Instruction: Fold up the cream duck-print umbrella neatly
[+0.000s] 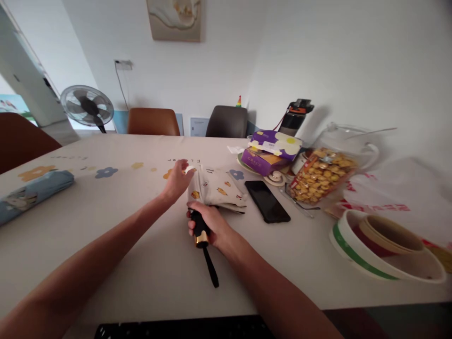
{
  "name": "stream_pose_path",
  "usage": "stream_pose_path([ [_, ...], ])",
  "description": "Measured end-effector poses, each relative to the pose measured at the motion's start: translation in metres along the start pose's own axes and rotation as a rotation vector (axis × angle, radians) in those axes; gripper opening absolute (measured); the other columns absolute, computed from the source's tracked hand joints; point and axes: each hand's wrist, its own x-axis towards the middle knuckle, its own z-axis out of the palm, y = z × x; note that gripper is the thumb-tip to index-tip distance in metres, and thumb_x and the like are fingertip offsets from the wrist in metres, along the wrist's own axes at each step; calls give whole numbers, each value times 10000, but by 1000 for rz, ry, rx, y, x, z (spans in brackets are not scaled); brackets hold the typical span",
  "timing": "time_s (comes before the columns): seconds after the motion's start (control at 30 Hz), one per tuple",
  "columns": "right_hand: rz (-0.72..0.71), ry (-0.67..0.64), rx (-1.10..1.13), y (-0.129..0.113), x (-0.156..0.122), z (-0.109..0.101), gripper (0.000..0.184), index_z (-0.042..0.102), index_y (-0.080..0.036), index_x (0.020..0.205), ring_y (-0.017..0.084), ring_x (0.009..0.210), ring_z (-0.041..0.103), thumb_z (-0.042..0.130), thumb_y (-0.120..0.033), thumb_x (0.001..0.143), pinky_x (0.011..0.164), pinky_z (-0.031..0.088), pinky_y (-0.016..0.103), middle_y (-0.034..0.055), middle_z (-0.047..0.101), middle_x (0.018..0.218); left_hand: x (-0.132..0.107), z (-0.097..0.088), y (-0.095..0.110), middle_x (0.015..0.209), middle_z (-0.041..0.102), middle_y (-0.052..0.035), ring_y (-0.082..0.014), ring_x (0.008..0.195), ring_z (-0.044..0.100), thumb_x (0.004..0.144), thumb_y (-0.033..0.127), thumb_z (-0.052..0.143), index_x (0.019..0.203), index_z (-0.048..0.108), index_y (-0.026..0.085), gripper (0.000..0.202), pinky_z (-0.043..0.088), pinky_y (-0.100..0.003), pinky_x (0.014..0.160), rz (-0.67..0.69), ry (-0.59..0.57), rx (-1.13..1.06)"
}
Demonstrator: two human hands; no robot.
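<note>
A folding umbrella [221, 188] lies in the middle of the table, its cream canopy loosely folded and printed with small yellow and orange figures. My right hand [210, 223] is wrapped round its black handle, which has a gold band and a black wrist strap [211, 268] hanging toward me. At the canopy's left edge is my left hand [177, 181], fingers curved and thumb apart from them. The thumb is close to the cloth; whether it touches, I cannot tell. A black phone [267, 201] lies right of the canopy.
At left lies a blue folded umbrella [37, 194]. To the right are purple tissue packs [270, 148], a dark bottle [294, 117], a clear pitcher [353, 136] behind a snack bag [319, 176], glasses [300, 203], a plastic bag [391, 188] and stacked paper bowls [370, 263].
</note>
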Motion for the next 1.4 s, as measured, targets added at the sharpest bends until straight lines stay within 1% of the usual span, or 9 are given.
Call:
stream_pose_path([
  [0.13,-6,-15,44,4,4,1,130,493,-130,720,87,371,465,556,-208,802,314,426,249,-7,514,620,-9,19,32,1051,640,-48,-169,977,577,781,215,487,1007,587,173,251,427,-304,893,336,-340,190],
  [0.3,-30,-46,54,5,6,-3,77,476,-141,744,103,397,480,508,-170,808,323,433,260,-1,512,619,-8,70,50,1150,614,-44,-192,1074,532,790,175,449,1088,613,208,342,385,-311,934,727,-867,530],
  [0.43,-27,-49,65,5,7,-5,92,472,-146,728,95,374,455,446,-136,816,320,426,250,-10,489,570,-3,96,43,1073,640,-41,-199,990,560,770,194,491,1045,645,229,317,401,-314,879,814,-1011,698],
  [0.5,-33,-43,66,6,7,-4,105,474,-146,717,95,367,454,441,-139,817,315,430,250,-11,487,560,-2,99,38,1009,647,-45,-200,937,566,755,185,504,984,663,222,281,408,-320,849,844,-958,730],
  [0.63,-61,-14,22,7,7,-2,81,481,-145,721,97,362,466,459,-123,796,301,436,252,-13,503,569,-4,90,37,906,634,-46,-196,909,544,768,183,507,826,663,194,166,425,-303,798,881,-699,626],
  [0.8,-79,-22,-26,8,6,0,46,486,-139,748,108,352,473,486,-97,767,293,442,269,-16,507,568,-13,72,47,958,645,-26,-169,946,538,812,193,509,844,636,202,132,435,-279,817,745,-370,347],
  [1.03,-36,-23,-3,4,3,-1,83,493,-119,728,104,373,491,569,-141,755,305,445,271,0,529,625,-12,44,56,882,651,1,-115,755,575,792,156,527,870,603,216,123,459,-256,713,607,-135,116],
  [1.23,10,-21,37,3,4,0,85,507,-118,758,143,426,577,559,-177,791,354,493,288,-9,522,625,-8,-8,64,954,634,-9,-26,486,494,785,85,437,904,479,197,168,386,-163,433,519,-74,-253],
  [1.4,49,-48,-1,3,4,-1,78,522,-129,791,188,519,639,584,-169,766,403,528,310,4,549,624,-18,-61,37,797,593,-1,-80,537,543,725,121,500,924,487,190,212,389,-168,402,393,19,-290],
])
